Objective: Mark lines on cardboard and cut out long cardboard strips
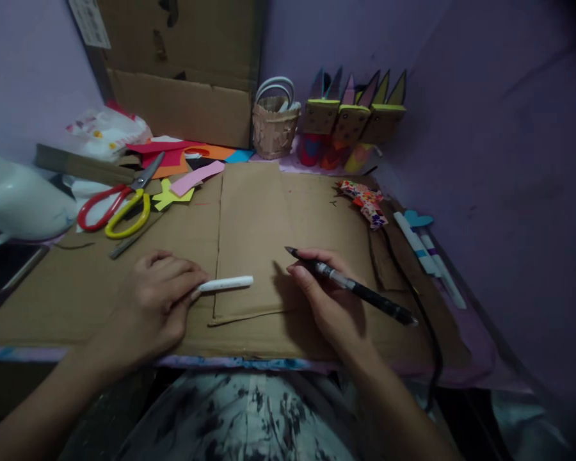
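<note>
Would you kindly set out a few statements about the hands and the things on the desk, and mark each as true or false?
1. The right hand holds a black pen. True.
2. The left hand grips the scissors. False: the left hand holds a white stick, and the scissors lie beyond it, untouched.
3. The scissors have one red handle and one yellow handle. True.
4. In the picture, the brown basket stands to the right of the figures with pointed ears. False: the brown basket is to the left of the figures.
5. A pink paper strip lies beside the black pen. False: it lies by the yellow paper cutout.
</note>
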Available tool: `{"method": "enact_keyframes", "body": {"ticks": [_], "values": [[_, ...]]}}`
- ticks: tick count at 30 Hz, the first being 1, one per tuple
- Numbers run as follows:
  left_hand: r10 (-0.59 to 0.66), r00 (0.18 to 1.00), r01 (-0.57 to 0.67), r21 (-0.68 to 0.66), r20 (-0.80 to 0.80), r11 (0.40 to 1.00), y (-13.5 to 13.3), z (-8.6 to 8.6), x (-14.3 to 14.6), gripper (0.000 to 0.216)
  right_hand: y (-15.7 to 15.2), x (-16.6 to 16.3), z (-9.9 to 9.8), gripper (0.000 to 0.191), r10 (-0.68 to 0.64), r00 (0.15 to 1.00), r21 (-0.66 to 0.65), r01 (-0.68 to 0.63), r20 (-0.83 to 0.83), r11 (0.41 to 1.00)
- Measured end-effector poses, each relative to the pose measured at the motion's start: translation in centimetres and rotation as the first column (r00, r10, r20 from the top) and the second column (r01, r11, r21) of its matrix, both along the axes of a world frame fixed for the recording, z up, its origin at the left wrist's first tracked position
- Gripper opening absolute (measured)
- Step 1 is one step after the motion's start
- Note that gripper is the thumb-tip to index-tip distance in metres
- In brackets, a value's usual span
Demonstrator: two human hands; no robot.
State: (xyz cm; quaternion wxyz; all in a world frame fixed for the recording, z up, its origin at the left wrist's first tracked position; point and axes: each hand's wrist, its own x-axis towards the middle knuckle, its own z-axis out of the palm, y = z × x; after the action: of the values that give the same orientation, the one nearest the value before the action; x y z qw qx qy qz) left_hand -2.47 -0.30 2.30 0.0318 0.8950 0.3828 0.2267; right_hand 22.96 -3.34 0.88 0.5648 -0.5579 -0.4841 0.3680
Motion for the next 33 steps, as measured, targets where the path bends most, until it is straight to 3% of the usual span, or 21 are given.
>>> {"method": "enact_keyframes", "body": {"ticks": [6, 19, 33], "values": [[-0.022, 0.999, 0.022, 0.002, 0.033, 1.000, -0.2, -0.6, 0.2, 0.021, 1.2, -0.6, -0.3, 0.019, 0.204, 0.976, -0.026, -0.203, 0.070, 0.979], [-0.008, 1.000, 0.011, 0.100, -0.027, 0.995, -0.5, -1.2, 0.9, 0.032, 1.2, -0.9, -1.2, 0.019, 0.265, 0.959, -0.029, -0.263, 0.101, 0.964], [0.002, 0.983, 0.035, 0.193, -0.185, 0.980, -0.7, 0.0, 1.7, 0.034, 1.4, -1.1, -1.2, 0.020, 0.331, 0.939, -0.039, -0.329, 0.096, 0.944]]}}
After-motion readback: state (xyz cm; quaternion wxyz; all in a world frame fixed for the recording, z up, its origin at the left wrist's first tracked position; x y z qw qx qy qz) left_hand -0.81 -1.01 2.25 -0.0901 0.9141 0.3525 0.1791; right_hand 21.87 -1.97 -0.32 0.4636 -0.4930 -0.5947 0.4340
